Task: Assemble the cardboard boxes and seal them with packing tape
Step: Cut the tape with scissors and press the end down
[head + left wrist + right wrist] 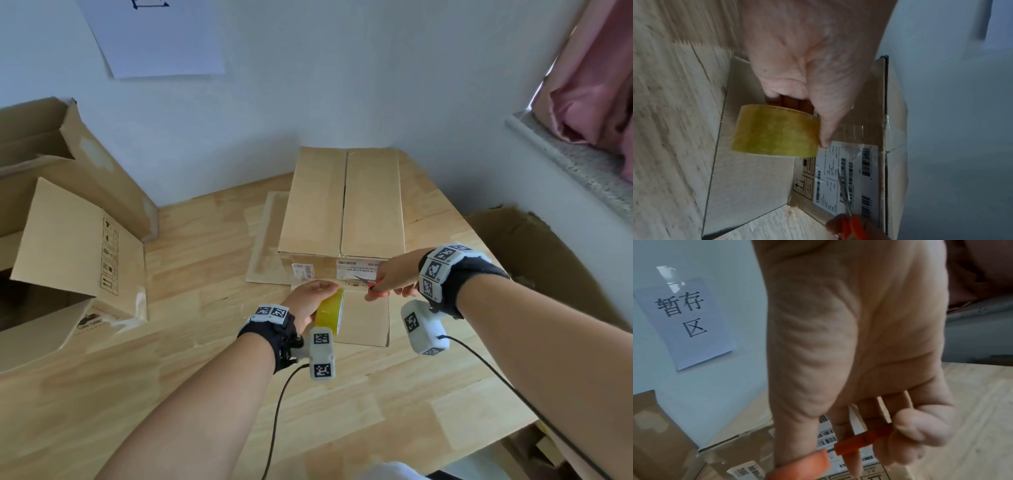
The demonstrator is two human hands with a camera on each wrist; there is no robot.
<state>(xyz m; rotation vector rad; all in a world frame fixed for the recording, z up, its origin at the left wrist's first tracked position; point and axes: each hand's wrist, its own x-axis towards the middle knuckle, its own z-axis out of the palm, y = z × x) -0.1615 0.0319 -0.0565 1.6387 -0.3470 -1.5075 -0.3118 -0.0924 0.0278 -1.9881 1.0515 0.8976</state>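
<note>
At frame centre the left hand (310, 298) is gripping the tape roll (330, 315); just right, the right hand (394, 277) is gripping orange scissors (371, 284), blades pointing left toward the tape.

Tape roll (329, 312): translucent yellow, glossy.
Scissors (371, 285): orange handles, grey metal blades.
Closed box (343, 205): plain tan cardboard — white labels with black barcodes on its near side.
Open box (73, 240): tan, black handling symbols printed on one flap.
Counter (205, 394): pale wood with a streaked grain.
Wrist bands (442, 270): black, carrying white blocks with black square-code patterns.
Curtain (589, 75): dusty pink.
Wall sheet (686, 324): white — black handwritten characters.
</note>
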